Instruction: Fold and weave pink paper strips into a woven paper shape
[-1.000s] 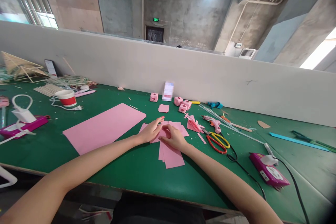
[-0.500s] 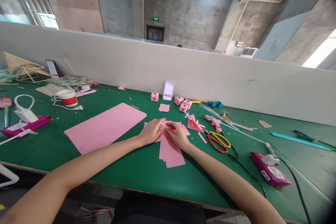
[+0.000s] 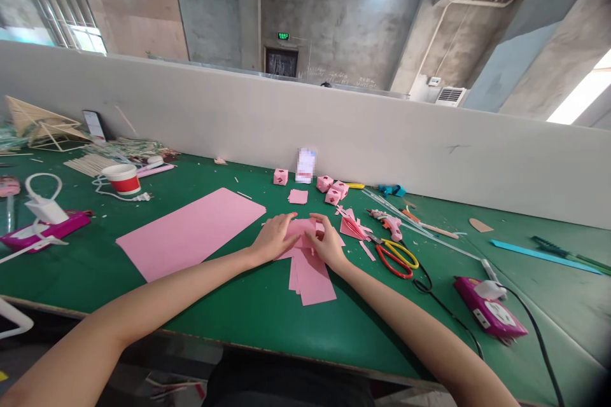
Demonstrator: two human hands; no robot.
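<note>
Between my two hands is a small piece of pink paper [image 3: 300,227], partly bent up at its right end. My left hand [image 3: 274,240] grips its left side, thumb toward me and fingertips at the far edge. My right hand [image 3: 330,248] has its fingers curled around the right end. Below them lie several loose pink paper strips [image 3: 315,283], partly covered by my hands. A large pink sheet [image 3: 191,233] lies to the left. Farther back are a small stack of pink squares [image 3: 298,196] and several folded pink paper cubes [image 3: 280,177].
Scissors [image 3: 395,259] with red and yellow handles, pink paper scraps [image 3: 353,226] and a pink glue gun [image 3: 392,227] lie to the right. Power strips [image 3: 489,308] with cables sit at both sides. A paper cup [image 3: 121,179] stands left; a phone [image 3: 305,166] leans on the partition.
The pink paper, low and mostly hidden before, is now raised between both hands, its right end bent up. My right hand's fingers have spread around that end.
</note>
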